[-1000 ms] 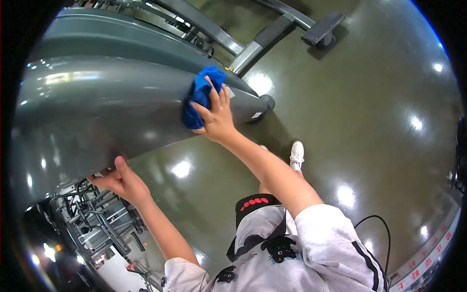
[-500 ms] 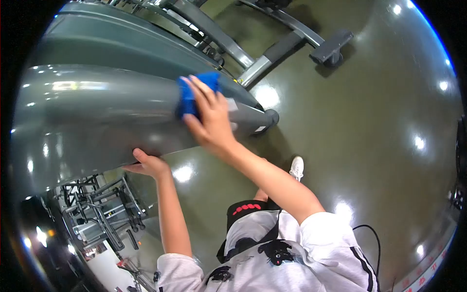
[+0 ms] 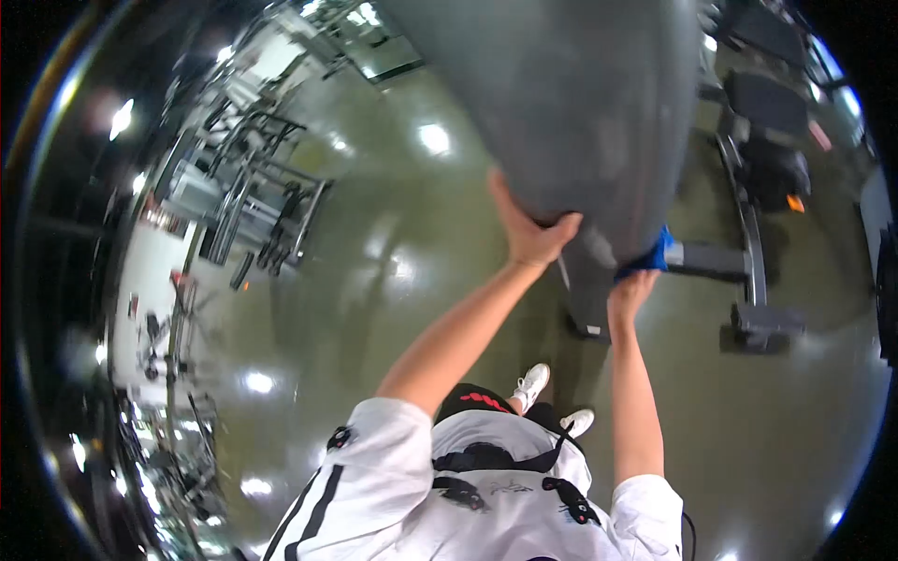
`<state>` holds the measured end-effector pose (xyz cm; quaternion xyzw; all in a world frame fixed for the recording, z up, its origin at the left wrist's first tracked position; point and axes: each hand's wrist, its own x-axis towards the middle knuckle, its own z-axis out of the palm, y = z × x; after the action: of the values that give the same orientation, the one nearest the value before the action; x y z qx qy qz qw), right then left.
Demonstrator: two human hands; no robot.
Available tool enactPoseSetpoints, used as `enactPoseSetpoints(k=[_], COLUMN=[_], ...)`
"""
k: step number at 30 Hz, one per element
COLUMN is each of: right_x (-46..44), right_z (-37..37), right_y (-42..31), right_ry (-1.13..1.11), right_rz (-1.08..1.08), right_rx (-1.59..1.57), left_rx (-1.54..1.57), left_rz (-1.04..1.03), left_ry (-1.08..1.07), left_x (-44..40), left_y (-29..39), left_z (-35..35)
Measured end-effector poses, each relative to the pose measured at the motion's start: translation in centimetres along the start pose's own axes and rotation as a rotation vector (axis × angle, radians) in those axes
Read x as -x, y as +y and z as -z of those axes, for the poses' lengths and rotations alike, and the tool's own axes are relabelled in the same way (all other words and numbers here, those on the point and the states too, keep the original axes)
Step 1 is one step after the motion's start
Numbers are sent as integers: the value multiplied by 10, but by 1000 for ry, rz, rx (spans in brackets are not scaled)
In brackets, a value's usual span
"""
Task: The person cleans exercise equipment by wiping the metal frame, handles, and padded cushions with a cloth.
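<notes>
A large grey machine casing [image 3: 589, 122] fills the upper middle of the head view and narrows toward me. My left hand [image 3: 538, 232] grips its near left edge, the thumb lying on top and the fingers along the side. On the casing's right side, my right hand [image 3: 633, 292] is closed on a blue cloth [image 3: 662, 251] pressed against the surface. The fingers of that hand are partly hidden by the casing and the cloth.
Right of the casing stands a gym machine with a black padded seat [image 3: 767, 103] and a metal floor frame [image 3: 751, 234]. More exercise equipment [image 3: 243, 196] stands at the left. My white shoes [image 3: 533, 381] are on the shiny green floor [image 3: 374, 309].
My view has turned, so the casing now points toward me. My right hand has moved with the blue cloth from the casing's top to its right side. My left hand still holds the edge.
</notes>
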<state>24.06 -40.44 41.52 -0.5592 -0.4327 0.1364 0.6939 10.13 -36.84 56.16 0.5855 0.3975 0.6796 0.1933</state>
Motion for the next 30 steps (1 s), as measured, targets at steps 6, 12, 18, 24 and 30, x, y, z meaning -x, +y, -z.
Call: enactPoseSetpoints(k=[6,12,18,24,30], right_x=[7,-31,-27,-10,23], right_z=[5,24,44,39,-24], right_y=[39,-81,-126,-109,-159], right_ry=[40,-168,-169,-142,-152], right_rz=[-567,-919,-1025,-1111,-1145], right_rx=[-273,-850,-957,-567,-472], left_rx=[176,-114,-351,-12,-83], left_rz=[84,146,118,652,1069], left_ry=[-189,-237,-291,-1098,-332], left_x=[-13,-10,0,29,214], left_y=[43,51,57,57,-56], left_z=[-9,-8,-8,94,327])
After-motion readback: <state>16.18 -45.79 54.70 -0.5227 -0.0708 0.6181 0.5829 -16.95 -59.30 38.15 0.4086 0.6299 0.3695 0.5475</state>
